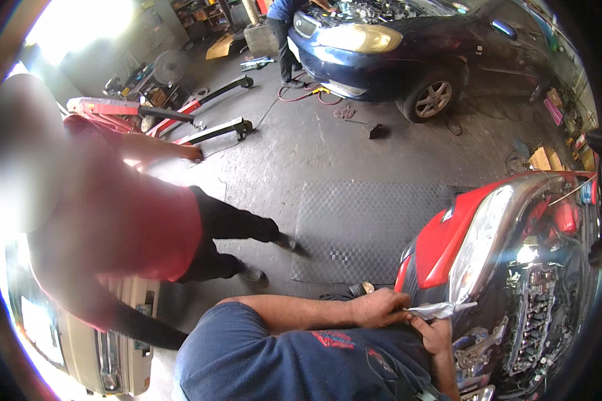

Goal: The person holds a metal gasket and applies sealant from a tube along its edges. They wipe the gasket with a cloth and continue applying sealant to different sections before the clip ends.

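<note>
A silver, crumpled squeeze tube with a thin white nozzle is held between my two hands, its nozzle pointing right. My left hand is closed around the tube's rear end. Just below it, the fingers of my right hand pinch the underside of the tube. Both hands are beside the front of a red car, near its headlight. Right of the hands lies the car's exposed engine, its metal top uncovered. What is printed or smeared on the tube is too small to tell.
A person in a red shirt stands at my left, near a beige vehicle. A dark rubber mat covers the floor ahead. Farther off are a dark blue car, a red engine hoist and another person.
</note>
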Action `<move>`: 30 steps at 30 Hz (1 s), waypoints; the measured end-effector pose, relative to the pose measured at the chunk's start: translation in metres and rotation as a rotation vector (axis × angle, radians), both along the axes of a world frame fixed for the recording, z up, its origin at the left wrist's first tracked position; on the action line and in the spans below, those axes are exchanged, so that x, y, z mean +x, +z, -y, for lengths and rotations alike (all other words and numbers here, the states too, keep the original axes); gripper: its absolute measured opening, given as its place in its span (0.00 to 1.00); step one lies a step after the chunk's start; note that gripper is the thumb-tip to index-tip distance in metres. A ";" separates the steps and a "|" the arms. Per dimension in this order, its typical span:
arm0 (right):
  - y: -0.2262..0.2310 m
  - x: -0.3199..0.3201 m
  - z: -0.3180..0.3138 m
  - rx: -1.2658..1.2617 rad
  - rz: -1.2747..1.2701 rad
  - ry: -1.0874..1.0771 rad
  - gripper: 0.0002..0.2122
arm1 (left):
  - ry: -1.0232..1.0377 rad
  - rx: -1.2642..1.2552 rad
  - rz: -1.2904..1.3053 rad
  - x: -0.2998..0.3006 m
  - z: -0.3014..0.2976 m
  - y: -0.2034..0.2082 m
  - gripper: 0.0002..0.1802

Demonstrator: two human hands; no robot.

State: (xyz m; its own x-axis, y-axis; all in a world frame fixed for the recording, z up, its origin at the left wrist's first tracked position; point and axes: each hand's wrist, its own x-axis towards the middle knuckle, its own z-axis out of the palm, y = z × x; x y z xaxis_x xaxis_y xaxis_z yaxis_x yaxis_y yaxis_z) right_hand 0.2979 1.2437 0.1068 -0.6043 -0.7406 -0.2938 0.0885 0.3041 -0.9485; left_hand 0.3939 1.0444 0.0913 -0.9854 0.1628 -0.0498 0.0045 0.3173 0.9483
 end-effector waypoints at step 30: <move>0.035 0.038 -0.065 -0.679 0.783 -0.162 0.07 | -0.083 0.264 -0.499 0.005 -0.072 0.038 0.06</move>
